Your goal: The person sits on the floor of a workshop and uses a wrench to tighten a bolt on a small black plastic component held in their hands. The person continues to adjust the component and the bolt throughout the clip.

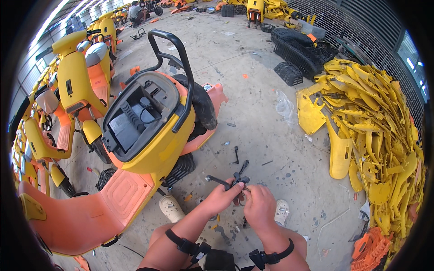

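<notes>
My left hand [221, 198] is closed around a black brake lever [218, 180] with a clamp body, held low above the floor between my feet. One arm of the part points left and ends in a round tip; another black piece sticks up from it. My right hand [260, 205] meets the left at the part's near right side, fingers pinched together. Whatever lies between those fingertips is hidden. On the floor just beyond lies a similar black lever [236, 155].
A yellow and orange scooter [167, 149], its seat compartment uncovered, stands close at the left. More scooters [72, 81] line up behind it. A tall heap of yellow panels [375, 131] rises at the right, with orange pieces [370, 246] nearer. Black baskets [294, 52] are stacked farther back.
</notes>
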The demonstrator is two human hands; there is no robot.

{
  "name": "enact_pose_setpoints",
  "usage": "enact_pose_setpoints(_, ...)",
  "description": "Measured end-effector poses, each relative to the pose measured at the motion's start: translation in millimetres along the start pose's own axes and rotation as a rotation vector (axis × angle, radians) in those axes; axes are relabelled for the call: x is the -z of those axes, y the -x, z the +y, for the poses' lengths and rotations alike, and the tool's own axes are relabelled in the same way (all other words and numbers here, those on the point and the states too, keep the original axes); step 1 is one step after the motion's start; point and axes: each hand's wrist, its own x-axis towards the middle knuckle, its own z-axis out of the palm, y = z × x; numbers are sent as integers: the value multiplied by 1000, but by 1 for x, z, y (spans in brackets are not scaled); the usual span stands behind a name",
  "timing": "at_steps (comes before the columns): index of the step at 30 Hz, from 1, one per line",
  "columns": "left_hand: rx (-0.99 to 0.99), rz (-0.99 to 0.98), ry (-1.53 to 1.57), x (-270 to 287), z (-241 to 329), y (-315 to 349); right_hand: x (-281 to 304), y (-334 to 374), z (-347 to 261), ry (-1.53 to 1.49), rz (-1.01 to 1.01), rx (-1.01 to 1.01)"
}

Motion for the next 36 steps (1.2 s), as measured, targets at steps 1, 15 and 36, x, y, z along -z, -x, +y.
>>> enact_pose_setpoints(1,-4,-1,-8,0,2,1,1,-1,0,-3,8,9)
enact_pose_setpoints(15,-64,170,-28,-13,15,10,9,-5,-4,-576,-300,-606)
enact_pose_setpoints(36,-82,117,3,-11,0,-1,8,-3,-2,-444,-211,-378)
